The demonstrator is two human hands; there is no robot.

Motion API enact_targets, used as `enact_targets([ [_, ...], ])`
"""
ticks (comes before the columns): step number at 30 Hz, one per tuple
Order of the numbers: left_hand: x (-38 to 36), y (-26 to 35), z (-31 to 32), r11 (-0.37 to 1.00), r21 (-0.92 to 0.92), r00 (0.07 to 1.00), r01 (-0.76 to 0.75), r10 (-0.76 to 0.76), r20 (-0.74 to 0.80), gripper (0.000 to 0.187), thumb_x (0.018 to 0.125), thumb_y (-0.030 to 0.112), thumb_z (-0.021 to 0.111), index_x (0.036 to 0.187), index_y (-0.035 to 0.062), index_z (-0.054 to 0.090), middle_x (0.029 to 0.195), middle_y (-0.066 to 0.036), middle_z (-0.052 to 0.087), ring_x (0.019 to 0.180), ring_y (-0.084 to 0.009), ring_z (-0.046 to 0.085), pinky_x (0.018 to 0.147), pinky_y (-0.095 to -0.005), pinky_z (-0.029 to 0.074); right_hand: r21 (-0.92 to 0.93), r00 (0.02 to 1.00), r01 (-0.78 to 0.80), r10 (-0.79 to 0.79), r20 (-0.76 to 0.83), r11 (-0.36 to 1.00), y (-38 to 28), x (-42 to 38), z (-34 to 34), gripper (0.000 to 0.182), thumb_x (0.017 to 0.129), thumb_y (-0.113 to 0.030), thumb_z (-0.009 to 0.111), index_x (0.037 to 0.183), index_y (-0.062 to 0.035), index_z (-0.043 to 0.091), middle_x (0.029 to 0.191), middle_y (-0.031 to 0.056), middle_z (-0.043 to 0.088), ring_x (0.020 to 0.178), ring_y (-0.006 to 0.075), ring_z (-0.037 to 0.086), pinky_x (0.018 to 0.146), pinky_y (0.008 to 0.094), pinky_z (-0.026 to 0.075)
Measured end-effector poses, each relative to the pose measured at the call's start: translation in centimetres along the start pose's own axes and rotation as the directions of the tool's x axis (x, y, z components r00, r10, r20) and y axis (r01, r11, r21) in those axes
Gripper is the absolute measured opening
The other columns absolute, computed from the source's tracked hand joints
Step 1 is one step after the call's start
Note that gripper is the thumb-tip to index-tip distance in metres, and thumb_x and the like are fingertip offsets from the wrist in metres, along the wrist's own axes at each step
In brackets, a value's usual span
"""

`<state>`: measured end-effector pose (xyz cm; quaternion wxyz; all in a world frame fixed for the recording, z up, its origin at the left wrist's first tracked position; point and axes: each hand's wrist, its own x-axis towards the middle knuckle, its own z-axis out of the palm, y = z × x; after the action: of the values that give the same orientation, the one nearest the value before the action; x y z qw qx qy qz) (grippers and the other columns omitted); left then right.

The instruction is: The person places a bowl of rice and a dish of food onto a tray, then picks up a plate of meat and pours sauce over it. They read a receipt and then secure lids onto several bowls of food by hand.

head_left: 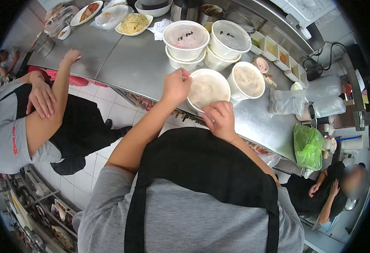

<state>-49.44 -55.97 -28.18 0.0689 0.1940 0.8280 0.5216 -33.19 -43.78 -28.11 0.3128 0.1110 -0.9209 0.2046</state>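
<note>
A round white takeaway tub (209,89) with a translucent, fogged lid stands near the counter's front edge. My left hand (177,87) is closed, thumb and fingers pinched together at the tub's upper left rim. At the near rim, my right hand (220,119) is bent with its fingers curled against the lid's edge. Just to the right is a second lidded tub (247,81), also fogged. Behind them are two stacks of lidded tubs; the top left tub (185,39) and the top right tub (230,38) carry black handwriting.
A steel counter (138,63) runs across, with a plate of yellow rice (133,24) at the back. White condiment trays (272,48) line the rear right. A green bag (307,146) sits at the right end. One person (28,114) stands left, another (320,189) right.
</note>
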Motion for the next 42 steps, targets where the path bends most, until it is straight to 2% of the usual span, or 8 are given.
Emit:
enact_targets([
  [7, 1.1, -1.5, 0.3, 0.913, -0.289, 0.951, 0.288, -0.236, 0.202, 0.015, 0.08, 0.012, 0.067, 0.09, 0.0009, 0.063, 0.073, -0.007, 0.063, 0.063, -0.0156, 0.062, 0.056, -0.0305, 0.051, 0.029, 0.993, -0.047, 0.05, -0.105, 0.998, -0.6, 0.0, 1.0, 0.016, 0.075, -0.012, 0.071, 0.086, -0.01, 0.06, 0.091, 0.0031, 0.059, 0.09, 0.0254, 0.054, 0.081, 0.0399, 0.035],
  [19, -0.8, 0.9, -0.3, 0.778, -0.433, 0.876, 0.455, -0.303, 0.376, 0.018, 0.091, 0.014, 0.06, 0.104, 0.0059, 0.053, 0.075, -0.001, 0.054, 0.057, -0.0075, 0.048, 0.048, -0.0229, 0.041, 0.056, 0.992, -0.031, 0.038, -0.117, 0.998, 0.3, -1.7, 1.5, 0.017, 0.078, -0.016, 0.07, 0.087, -0.0106, 0.057, 0.094, 0.0047, 0.059, 0.09, 0.0258, 0.053, 0.085, 0.0415, 0.03],
  [23, -2.1, 0.8, -0.6, 0.863, -0.444, 0.952, 0.241, -0.121, 0.282, 0.014, 0.092, 0.008, 0.057, 0.105, 0.0053, 0.056, 0.083, -0.004, 0.058, 0.065, -0.0113, 0.056, 0.057, -0.0257, 0.048, 0.052, 0.992, -0.034, 0.04, -0.123, 0.998, 0.7, -1.5, 1.4, 0.017, 0.079, -0.016, 0.069, 0.087, -0.0106, 0.056, 0.094, 0.005, 0.059, 0.09, 0.026, 0.053, 0.086, 0.0415, 0.03],
  [26, -2.6, -1.4, -1.6, 0.927, -0.319, 0.936, -0.199, 0.276, 0.218, 0.016, 0.085, 0.001, 0.061, 0.101, 0.0058, 0.06, 0.095, -0.007, 0.062, 0.083, -0.0195, 0.062, 0.072, -0.0307, 0.053, 0.062, 0.993, -0.039, 0.046, -0.11, 0.997, 1.2, -1.2, 1.0, 0.016, 0.079, -0.016, 0.069, 0.087, -0.0102, 0.056, 0.093, 0.0052, 0.059, 0.089, 0.0259, 0.053, 0.087, 0.0418, 0.03],
  [28, -2.8, -2.0, -2.8, 0.81, -0.074, 0.791, -0.582, 0.584, 0.182, 0.022, 0.08, -0.003, 0.065, 0.099, 0.0071, 0.061, 0.107, -0.008, 0.062, 0.097, -0.0255, 0.062, 0.084, -0.0334, 0.052, 0.098, 0.995, -0.018, 0.027, -0.1, 0.995, 1.8, -0.8, 0.7, 0.016, 0.079, -0.016, 0.068, 0.087, -0.01, 0.056, 0.092, 0.0053, 0.059, 0.089, 0.0257, 0.053, 0.089, 0.042, 0.03],
  [31, -1.7, -1.3, -2.9, 0.708, -0.066, 0.682, -0.703, 0.698, 0.216, 0.033, 0.069, -0.002, 0.072, 0.098, 0.0074, 0.061, 0.116, -0.01, 0.059, 0.108, -0.0322, 0.056, 0.093, -0.0376, 0.048, 0.15, 0.991, -0.117, 0.126, -0.053, 0.982, 1.1, -0.4, -0.1, 0.013, 0.081, -0.015, 0.066, 0.087, -0.0097, 0.055, 0.092, 0.0058, 0.059, 0.092, 0.0258, 0.052, 0.092, 0.0406, 0.03],
  [36, -1.5, -1.5, -2.3, 0.757, -0.091, 0.718, -0.647, 0.645, 0.263, 0.04, 0.063, -0.002, 0.075, 0.099, 0.0082, 0.061, 0.113, -0.008, 0.061, 0.111, -0.0297, 0.056, 0.093, -0.0389, 0.047, 0.28, 0.947, -0.294, 0.317, -0.041, 0.914, 1.1, -0.3, -0.5, 0.011, 0.085, -0.015, 0.063, 0.087, -0.0089, 0.054, 0.093, 0.0063, 0.06, 0.093, 0.026, 0.052, 0.092, 0.0387, 0.031],
  [42, -0.7, -0.6, -2.5, 0.686, 0.061, 0.672, -0.725, 0.684, 0.284, 0.039, 0.06, 0.006, 0.079, 0.092, 0.0101, 0.057, 0.103, -0.005, 0.06, 0.105, -0.0278, 0.055, 0.091, -0.0398, 0.043, 0.276, 0.953, -0.282, 0.302, -0.031, 0.919, 1.4, -0.3, -0.7, 0.011, 0.086, -0.014, 0.063, 0.088, -0.0083, 0.054, 0.092, 0.0063, 0.06, 0.092, 0.0258, 0.053, 0.091, 0.0367, 0.033],
])
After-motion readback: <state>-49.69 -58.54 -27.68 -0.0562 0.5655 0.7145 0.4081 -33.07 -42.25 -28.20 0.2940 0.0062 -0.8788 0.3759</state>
